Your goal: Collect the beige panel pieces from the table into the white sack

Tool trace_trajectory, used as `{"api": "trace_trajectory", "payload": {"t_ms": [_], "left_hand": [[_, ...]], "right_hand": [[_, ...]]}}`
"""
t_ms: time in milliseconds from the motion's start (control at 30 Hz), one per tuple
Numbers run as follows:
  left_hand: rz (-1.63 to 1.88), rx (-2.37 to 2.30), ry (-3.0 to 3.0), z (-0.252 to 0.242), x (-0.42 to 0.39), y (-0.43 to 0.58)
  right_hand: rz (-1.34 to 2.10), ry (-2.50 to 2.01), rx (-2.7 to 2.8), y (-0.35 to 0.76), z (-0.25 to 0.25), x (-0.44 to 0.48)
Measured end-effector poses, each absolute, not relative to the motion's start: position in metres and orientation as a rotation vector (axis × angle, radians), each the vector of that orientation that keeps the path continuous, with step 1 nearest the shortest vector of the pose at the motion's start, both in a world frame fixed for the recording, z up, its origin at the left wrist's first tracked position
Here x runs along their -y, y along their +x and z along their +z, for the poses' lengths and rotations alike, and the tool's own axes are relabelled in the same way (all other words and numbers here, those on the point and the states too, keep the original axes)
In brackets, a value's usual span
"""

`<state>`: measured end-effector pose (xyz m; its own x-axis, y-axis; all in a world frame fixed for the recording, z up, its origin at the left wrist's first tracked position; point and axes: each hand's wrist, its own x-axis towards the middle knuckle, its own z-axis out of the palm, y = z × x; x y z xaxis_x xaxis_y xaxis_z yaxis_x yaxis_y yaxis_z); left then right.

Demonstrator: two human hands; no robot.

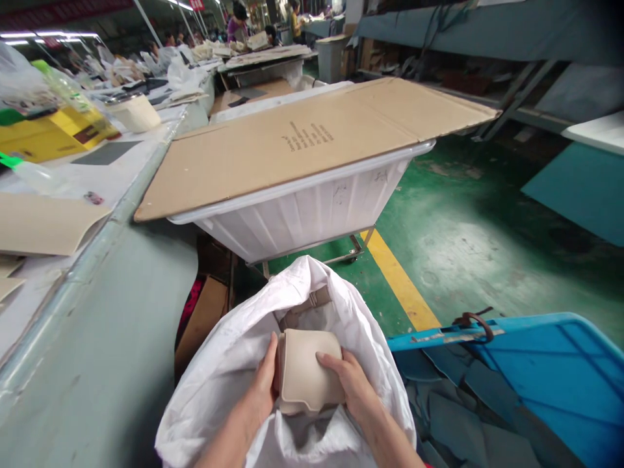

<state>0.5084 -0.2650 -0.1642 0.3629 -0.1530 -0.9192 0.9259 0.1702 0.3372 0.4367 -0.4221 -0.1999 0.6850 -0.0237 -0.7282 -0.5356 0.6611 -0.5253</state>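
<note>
A stack of beige cut leather-like pieces (309,370) is held between my two hands inside the mouth of a white woven sack (234,351). My left hand (266,377) presses flat against the stack's left side. On the right, my right hand (348,380) grips the other side, its thumb lying on the top piece. The lower edge of the top piece has a small notch. Further pieces of similar colour (316,300) show deeper in the sack, partly covered by its folds.
A cardboard sheet (341,127) lies across a white wheeled tub (302,211) ahead. To the right, a blue crate (560,383) holds dark grey-blue pieces (458,409). A worktable (121,260) with beige sheets (43,224) and a yellow box (53,133) runs along the left. People work far back.
</note>
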Motion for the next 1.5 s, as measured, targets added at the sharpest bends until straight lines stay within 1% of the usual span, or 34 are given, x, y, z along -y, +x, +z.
{"api": "trace_trajectory", "payload": {"t_ms": [167, 233, 400, 667, 800, 1067, 1400, 1500], "left_hand": [[-0.921, -0.553, 1.456, -0.152, 0.267, 0.500], [-0.909, -0.513, 1.520, -0.153, 0.265, 0.498], [-0.905, -0.511, 1.466, -0.160, 0.260, 0.496], [-0.969, -0.528, 1.494, -0.165, 0.247, 0.509], [-0.984, -0.586, 1.444, -0.172, 0.247, 0.508], [-1.038, -0.641, 1.252, -0.187, 0.249, 0.500], [-1.003, -0.763, 1.130, -0.200, 0.226, 0.496], [-1.013, -0.780, 1.101, -0.204, 0.226, 0.495]], "right_hand": [[0.247, -0.821, -0.720, 0.435, -0.198, 0.421], [0.235, -0.826, -0.679, 0.435, -0.193, 0.421], [0.259, -0.852, -0.613, 0.436, -0.188, 0.418], [0.259, -1.009, -0.553, 0.438, -0.210, 0.409], [0.253, -1.060, -0.546, 0.434, -0.213, 0.409], [0.198, -0.994, -0.469, 0.433, -0.196, 0.419], [0.232, -0.802, -0.224, 0.437, -0.167, 0.435], [0.217, -0.765, -0.294, 0.436, -0.167, 0.437]]}}
